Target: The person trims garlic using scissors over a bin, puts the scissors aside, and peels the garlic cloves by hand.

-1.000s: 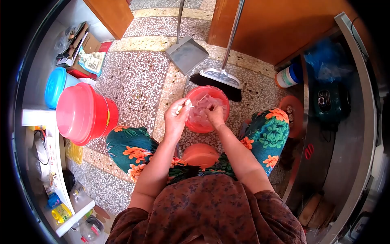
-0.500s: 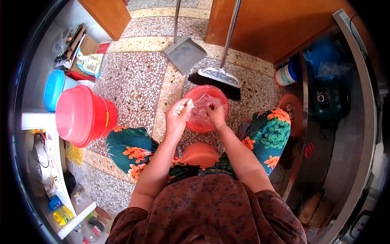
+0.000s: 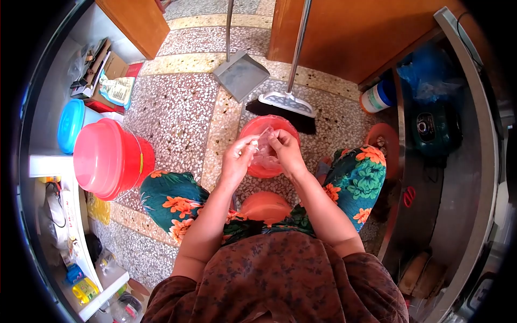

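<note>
Between my knees a red basin (image 3: 267, 171) stands on the speckled floor, with a clear plastic bag (image 3: 264, 151) inside it. My left hand (image 3: 238, 157) is over the basin's left side, its fingers closed on small whitish pieces (image 3: 254, 144). Over the right side, my right hand (image 3: 286, 151) pinches the thin upper edge of the bag. The two hands are close together but apart. What the bag holds cannot be made out. A smaller orange-red container (image 3: 265, 208) sits nearer to my body, partly covered by my clothes.
A broom (image 3: 286, 103) and a grey dustpan (image 3: 240, 76) stand beyond the basin. The lidded red bucket (image 3: 110, 159) and a blue-lidded tub (image 3: 72, 126) are at the left. On the right are a white-and-blue tub (image 3: 375, 99), red scissors (image 3: 409, 196) and a dark shelf.
My right hand has risen from inside the basin, drawing up the bag's edge, and is closer to my left hand. The view has shifted slightly.
</note>
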The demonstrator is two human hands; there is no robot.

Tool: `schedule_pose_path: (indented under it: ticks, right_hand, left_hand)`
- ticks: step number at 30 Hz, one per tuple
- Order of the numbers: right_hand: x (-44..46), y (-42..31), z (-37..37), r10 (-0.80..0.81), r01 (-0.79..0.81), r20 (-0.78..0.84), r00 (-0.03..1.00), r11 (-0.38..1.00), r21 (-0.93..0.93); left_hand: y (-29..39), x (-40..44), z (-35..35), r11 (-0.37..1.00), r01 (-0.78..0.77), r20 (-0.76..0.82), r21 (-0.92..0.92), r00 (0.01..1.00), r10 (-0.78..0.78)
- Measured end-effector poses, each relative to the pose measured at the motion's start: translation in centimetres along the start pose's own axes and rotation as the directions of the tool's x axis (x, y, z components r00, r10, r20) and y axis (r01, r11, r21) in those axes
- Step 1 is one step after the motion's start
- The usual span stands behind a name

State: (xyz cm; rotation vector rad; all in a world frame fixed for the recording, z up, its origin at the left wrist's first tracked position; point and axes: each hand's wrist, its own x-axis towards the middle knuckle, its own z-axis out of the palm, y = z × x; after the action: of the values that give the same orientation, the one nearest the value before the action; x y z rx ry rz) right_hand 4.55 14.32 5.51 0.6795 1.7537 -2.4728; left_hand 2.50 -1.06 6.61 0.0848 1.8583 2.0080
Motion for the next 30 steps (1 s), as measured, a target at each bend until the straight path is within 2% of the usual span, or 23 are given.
schedule_pose_path:
  ticks: [1,2,4,8,11,14,16,17,19,20,22,23,25,30]
  right_hand:
    - [-0.4,-0.4,0.1,-0.058,0.055,0.087,0.995,0.998,0.035]
    - [-0.7,-0.9,0.3,-0.059,0.056,0.083,0.995,0.998,0.035]
    - [-1.3,-1.4,0.5,-0.120,0.126,0.138,0.983,0.992,-0.032]
    - [-1.9,-1.5,0.5,-0.204,0.218,0.128,0.971,0.969,-0.112]
    - [-2.2,-1.7,0.5,-0.171,0.181,0.115,0.979,0.980,-0.085]
    - [-2.0,-0.9,0.1,-0.190,0.203,0.133,0.973,0.975,-0.091]
    - [-1.9,-0.5,0.1,-0.285,0.302,0.112,0.952,0.933,-0.193]
    - [-1.9,-0.4,0.0,-0.286,0.303,0.112,0.952,0.933,-0.193]
    - [-2.4,-1.1,0.2,-0.463,0.477,0.142,0.875,0.776,-0.413]
    - [-2.8,-1.6,0.3,-0.463,0.477,0.141,0.875,0.775,-0.414]
    - [-3.5,-2.9,0.4,-0.494,0.518,0.216,0.842,0.628,-0.581]
    - [-3.4,-2.8,0.3,-0.495,0.518,0.216,0.842,0.627,-0.582]
    - [-3.1,-2.6,0.1,-0.581,0.621,0.304,0.755,0.486,-0.615]
    - [-3.2,-2.6,0.1,-0.542,0.604,0.326,0.775,0.481,-0.636]
  left_hand:
    - [-0.1,0.0,0.1,1.000,-0.006,0.011,0.017,1.000,0.005]
    - [-0.4,0.1,0.2,1.000,-0.005,0.014,0.017,1.000,0.005]
    - [-0.8,0.2,0.5,0.987,-0.105,0.018,0.118,0.994,0.104]
    - [-0.4,0.2,0.5,0.966,-0.175,0.065,0.189,0.984,0.165]
    - [-0.4,0.2,0.9,0.964,-0.200,0.037,0.173,0.980,0.197]
    - [-0.6,0.3,1.0,0.977,-0.195,-0.001,0.083,0.981,0.196]
    - [-1.1,0.7,0.6,0.922,-0.320,0.012,0.219,0.945,0.326]
    - [-1.3,0.8,0.3,0.922,-0.321,0.012,0.218,0.945,0.326]
    - [-0.4,0.7,0.2,0.836,-0.408,0.069,0.366,0.908,0.413]
    - [0.0,0.6,0.3,0.837,-0.409,0.069,0.365,0.908,0.413]
    - [0.7,0.4,0.4,0.800,-0.403,0.108,0.445,0.911,0.399]
    - [0.8,0.3,0.3,0.800,-0.404,0.108,0.444,0.910,0.399]
    - [1.1,0.3,0.3,0.731,-0.446,0.151,0.517,0.888,0.435]
    - [1.0,0.3,0.1,0.705,-0.457,0.169,0.542,0.881,0.442]
